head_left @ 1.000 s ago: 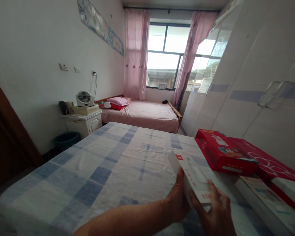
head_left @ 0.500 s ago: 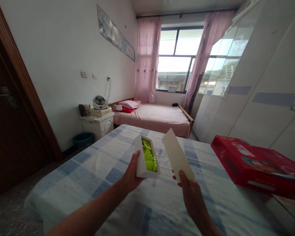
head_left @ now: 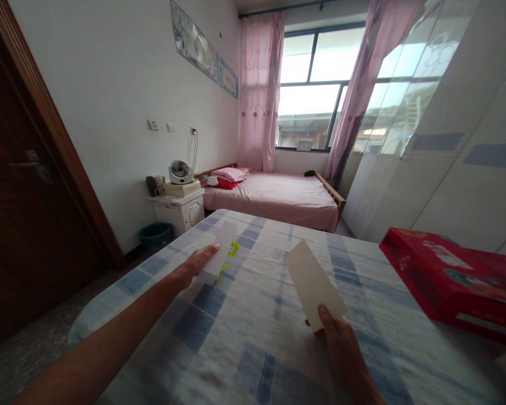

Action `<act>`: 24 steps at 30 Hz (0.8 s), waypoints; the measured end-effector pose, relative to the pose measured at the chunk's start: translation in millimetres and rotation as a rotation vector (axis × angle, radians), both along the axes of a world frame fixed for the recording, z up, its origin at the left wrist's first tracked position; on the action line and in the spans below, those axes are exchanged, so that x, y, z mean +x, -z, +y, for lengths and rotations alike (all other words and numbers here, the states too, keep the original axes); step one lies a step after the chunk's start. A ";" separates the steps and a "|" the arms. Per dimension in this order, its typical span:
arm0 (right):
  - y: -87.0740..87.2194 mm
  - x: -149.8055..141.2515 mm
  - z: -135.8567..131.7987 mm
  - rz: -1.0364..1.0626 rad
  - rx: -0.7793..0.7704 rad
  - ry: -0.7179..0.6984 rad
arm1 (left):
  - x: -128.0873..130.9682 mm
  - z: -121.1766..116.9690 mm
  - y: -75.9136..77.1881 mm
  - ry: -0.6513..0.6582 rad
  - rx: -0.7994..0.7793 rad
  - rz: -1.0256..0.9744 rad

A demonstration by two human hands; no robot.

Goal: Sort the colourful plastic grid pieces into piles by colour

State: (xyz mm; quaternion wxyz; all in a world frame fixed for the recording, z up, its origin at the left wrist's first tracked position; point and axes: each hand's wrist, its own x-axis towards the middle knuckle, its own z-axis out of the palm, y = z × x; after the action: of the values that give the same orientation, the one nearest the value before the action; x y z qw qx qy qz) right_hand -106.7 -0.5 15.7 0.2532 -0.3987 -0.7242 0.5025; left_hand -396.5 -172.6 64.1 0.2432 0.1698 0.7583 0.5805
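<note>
On the left part of the blue-and-white checked cloth (head_left: 274, 349), my left hand (head_left: 195, 266) is closed on a white box (head_left: 218, 253). The box is tipped toward the right, its open side facing away from me. Bright green pieces (head_left: 233, 248) show along its right edge, touching or close to the cloth; their exact shape is hard to make out. Over the right part of the cloth, my right hand (head_left: 337, 333) pinches the near end of a flat white box lid (head_left: 312, 280), thumb on top and fingers underneath.
A large red box (head_left: 442, 281) lies at the right side of the cloth. Beyond stand a bed with a pink sheet (head_left: 278, 194) and a white cabinet (head_left: 172, 209) carrying a small fan (head_left: 180, 171). A green bin (head_left: 155, 235) is at the left.
My left hand has moved left and turned the box over sideways; the green pieces inside now show at its edge. My right hand still holds the lid, slightly lower. The view has shifted.
</note>
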 end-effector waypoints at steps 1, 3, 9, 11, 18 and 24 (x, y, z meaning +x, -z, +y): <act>-1.4 0.7 -0.8 -0.006 0.008 0.005 | -1.1 2.6 0.1 0.028 -0.012 0.069; -2.4 2.1 -1.7 -0.016 0.039 -0.003 | -4.1 7.8 0.2 0.074 -0.077 0.206; 2.7 5.2 0.5 -0.043 0.126 -0.029 | -1.3 16.1 -3.2 0.055 -0.313 0.545; 3.1 5.3 0.3 -0.054 0.130 -0.028 | 7.6 15.6 -4.8 0.059 -0.420 0.773; 8.2 4.0 -1.6 0.003 0.078 -0.032 | 27.9 8.0 -13.8 -0.081 -0.067 0.917; -5.8 -6.4 -15.2 0.190 0.515 -0.157 | 56.2 9.4 -15.0 0.009 0.472 -0.048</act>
State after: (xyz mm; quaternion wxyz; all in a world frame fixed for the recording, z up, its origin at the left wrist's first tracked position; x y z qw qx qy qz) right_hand -113.0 -15.7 21.5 0.3734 -0.2150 -0.8296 0.3551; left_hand -340.3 -163.3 79.1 0.2172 0.2116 0.5950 0.7444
